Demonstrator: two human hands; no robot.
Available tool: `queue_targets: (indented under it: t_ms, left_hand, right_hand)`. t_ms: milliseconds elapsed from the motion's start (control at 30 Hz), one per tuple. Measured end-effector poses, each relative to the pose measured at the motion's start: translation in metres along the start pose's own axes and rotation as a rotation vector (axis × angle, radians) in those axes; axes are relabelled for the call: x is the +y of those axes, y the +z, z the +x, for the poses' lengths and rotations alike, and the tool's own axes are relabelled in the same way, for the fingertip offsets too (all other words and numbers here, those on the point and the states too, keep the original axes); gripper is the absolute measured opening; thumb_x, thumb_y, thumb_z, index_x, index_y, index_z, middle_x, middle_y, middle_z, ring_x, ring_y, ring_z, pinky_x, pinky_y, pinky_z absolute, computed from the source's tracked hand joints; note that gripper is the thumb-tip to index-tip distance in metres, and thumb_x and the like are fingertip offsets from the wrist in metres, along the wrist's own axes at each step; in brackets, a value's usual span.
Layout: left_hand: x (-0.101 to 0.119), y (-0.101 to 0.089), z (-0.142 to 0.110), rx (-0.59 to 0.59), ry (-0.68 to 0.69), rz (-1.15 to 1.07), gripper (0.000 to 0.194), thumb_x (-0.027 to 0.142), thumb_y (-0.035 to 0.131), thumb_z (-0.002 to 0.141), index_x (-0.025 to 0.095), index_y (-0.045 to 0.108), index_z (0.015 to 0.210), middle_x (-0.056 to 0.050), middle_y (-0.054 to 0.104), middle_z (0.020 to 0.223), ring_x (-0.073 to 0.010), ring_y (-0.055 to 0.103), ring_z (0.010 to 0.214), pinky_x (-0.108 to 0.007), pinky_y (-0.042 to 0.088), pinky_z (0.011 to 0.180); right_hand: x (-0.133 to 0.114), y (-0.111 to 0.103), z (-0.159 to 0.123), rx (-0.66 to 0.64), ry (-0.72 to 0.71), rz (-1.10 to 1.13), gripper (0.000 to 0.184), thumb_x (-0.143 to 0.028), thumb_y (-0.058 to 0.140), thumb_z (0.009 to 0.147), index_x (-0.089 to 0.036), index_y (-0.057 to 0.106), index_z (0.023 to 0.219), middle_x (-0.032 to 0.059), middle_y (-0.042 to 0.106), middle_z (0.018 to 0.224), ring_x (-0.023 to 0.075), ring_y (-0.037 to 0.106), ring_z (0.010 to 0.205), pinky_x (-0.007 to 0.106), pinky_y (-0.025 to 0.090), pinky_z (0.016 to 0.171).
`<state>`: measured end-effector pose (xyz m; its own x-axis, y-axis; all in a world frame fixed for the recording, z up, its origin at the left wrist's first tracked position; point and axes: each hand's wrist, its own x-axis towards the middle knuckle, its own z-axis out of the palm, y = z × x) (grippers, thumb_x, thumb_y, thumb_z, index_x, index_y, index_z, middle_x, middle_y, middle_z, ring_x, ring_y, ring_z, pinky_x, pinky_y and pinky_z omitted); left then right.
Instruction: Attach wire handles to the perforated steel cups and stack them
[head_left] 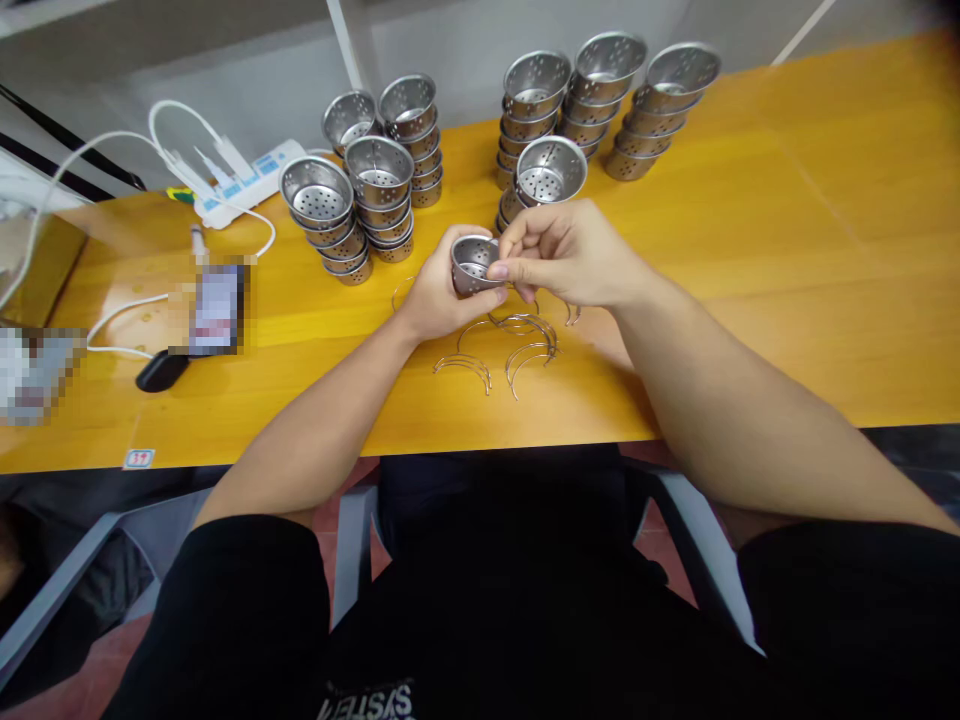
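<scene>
Your left-hand grip [442,295] is closed around one perforated metal cup [474,265], thumb along its near side and fingers behind it, while your right-hand grip [574,250] brings thumb and fingertips together at the cup's right rim; you cannot tell whether they pinch the rim itself or something small on it. That one cup is held above the worktop [787,250], roughly midway between its near and far edges, with its mouth facing up. Beneath and in front of your hands, toward the near edge, lie several curved metal wires [553,338], overlapping too much for you to count surely. Along the far edge you have eight stacks of similar cups in two groups: four left-hand stacks [379,190] set close together, and four right-hand stacks [551,180], one of these standing nearer you than the other three. Toward the far left corner sits one white power strip [251,185] with white cables. Nearer the left edge you have one blurred phone-like device [216,310], one black rounded object [163,370] just beside it, and one small label [139,459] at the near edge.
</scene>
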<state>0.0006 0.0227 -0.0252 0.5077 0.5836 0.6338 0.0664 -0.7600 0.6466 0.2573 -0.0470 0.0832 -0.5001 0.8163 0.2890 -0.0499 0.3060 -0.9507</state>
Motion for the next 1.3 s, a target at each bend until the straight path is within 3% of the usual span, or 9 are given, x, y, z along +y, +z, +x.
queue_targets:
  t_ms: [100, 200, 333, 533, 667, 767, 1000, 1167, 1300]
  left_hand:
    - [-0.002, 0.0, -0.001, -0.009, -0.012, 0.006, 0.1, 0.097, 0.093, 0.1, 0.028, 0.062, 0.166, -0.008, 0.079, 0.142, -0.0301, 0.084, 0.134, -0.057, 0.068, 0.133]
    - [-0.011, 0.001, -0.002, 0.014, -0.005, -0.015, 0.103, 0.099, 0.091, 0.101, 0.03, 0.057, 0.17, -0.009, 0.077, 0.151, -0.0329, 0.083, 0.146, -0.059, 0.066, 0.137]
    - [-0.025, -0.003, -0.002, 0.076, 0.002, 0.006, 0.101, 0.098, 0.089, 0.103, 0.032, 0.055, 0.171, -0.009, 0.077, 0.152, -0.0326, 0.085, 0.145, -0.059, 0.069, 0.135]
    - [-0.034, -0.007, -0.004, 0.091, -0.044, 0.07, 0.108, 0.101, 0.085, 0.105, 0.032, 0.047, 0.18, -0.012, 0.076, 0.158, -0.0363, 0.083, 0.152, -0.064, 0.066, 0.142]
    - [-0.03, -0.003, -0.006, 0.075, -0.033, 0.077, 0.123, 0.109, 0.083, 0.099, 0.034, 0.039, 0.186, -0.013, 0.074, 0.162, -0.0397, 0.084, 0.155, -0.067, 0.068, 0.141]
    - [-0.025, 0.002, -0.007, 0.041, -0.041, 0.08, 0.126, 0.109, 0.08, 0.102, 0.038, 0.029, 0.193, -0.014, 0.072, 0.167, -0.0405, 0.083, 0.158, -0.068, 0.069, 0.142]
    - [-0.034, 0.006, -0.005, 0.0, -0.026, 0.104, 0.129, 0.108, 0.066, 0.111, 0.043, 0.003, 0.202, -0.017, 0.06, 0.184, -0.0446, 0.072, 0.176, -0.073, 0.059, 0.152]
    - [-0.047, 0.005, -0.004, 0.011, -0.01, 0.117, 0.133, 0.106, 0.07, 0.11, 0.043, 0.0, 0.203, -0.018, 0.058, 0.187, -0.0453, 0.069, 0.18, -0.074, 0.055, 0.154]
    - [-0.047, 0.004, -0.001, 0.016, 0.041, 0.138, 0.132, 0.109, 0.067, 0.108, 0.04, 0.004, 0.202, -0.019, 0.057, 0.188, -0.0473, 0.067, 0.181, -0.075, 0.054, 0.155]
  right_hand:
    - [0.011, -0.002, 0.002, 0.01, -0.052, -0.006, 0.071, -0.084, 0.125, 0.081, -0.028, 0.087, 0.101, 0.0015, 0.075, 0.079, 0.0187, 0.062, 0.06, 0.036, 0.05, 0.051]
    - [0.024, -0.006, 0.004, 0.132, -0.149, -0.109, 0.074, -0.088, 0.122, 0.082, -0.031, 0.095, 0.12, 0.0045, 0.086, 0.101, 0.019, 0.059, 0.066, 0.04, 0.051, 0.054]
    - [0.031, -0.005, 0.004, 0.251, -0.289, -0.342, 0.074, -0.096, 0.115, 0.086, -0.037, 0.099, 0.127, 0.0096, 0.088, 0.124, 0.0253, 0.067, 0.08, 0.048, 0.063, 0.069]
    - [0.024, 0.003, -0.003, 0.176, -0.249, -0.51, 0.076, -0.108, 0.089, 0.104, -0.038, 0.099, 0.133, 0.0152, 0.084, 0.153, 0.0381, 0.081, 0.115, 0.064, 0.077, 0.101]
    - [0.026, 0.004, -0.005, 0.097, -0.219, -0.557, 0.076, -0.106, 0.087, 0.106, -0.038, 0.099, 0.137, 0.0173, 0.082, 0.154, 0.0481, 0.077, 0.146, 0.075, 0.074, 0.123]
    - [0.03, 0.004, -0.005, 0.051, -0.232, -0.548, 0.076, -0.103, 0.087, 0.109, -0.034, 0.1, 0.141, 0.0192, 0.08, 0.152, 0.0506, 0.076, 0.151, 0.078, 0.069, 0.131]
    - [0.033, 0.002, -0.004, 0.096, -0.226, -0.588, 0.087, -0.105, 0.087, 0.108, -0.038, 0.09, 0.162, 0.0159, 0.08, 0.163, 0.0479, 0.077, 0.152, 0.07, 0.072, 0.128]
    - [0.046, -0.003, 0.0, 0.135, -0.251, -0.561, 0.113, -0.108, 0.091, 0.101, -0.036, 0.066, 0.186, 0.0161, 0.077, 0.17, 0.0465, 0.084, 0.14, 0.066, 0.078, 0.116]
    - [0.051, -0.004, 0.002, 0.146, -0.309, -0.613, 0.121, -0.108, 0.09, 0.101, -0.037, 0.059, 0.193, 0.0173, 0.076, 0.172, 0.0516, 0.08, 0.148, 0.072, 0.076, 0.119]
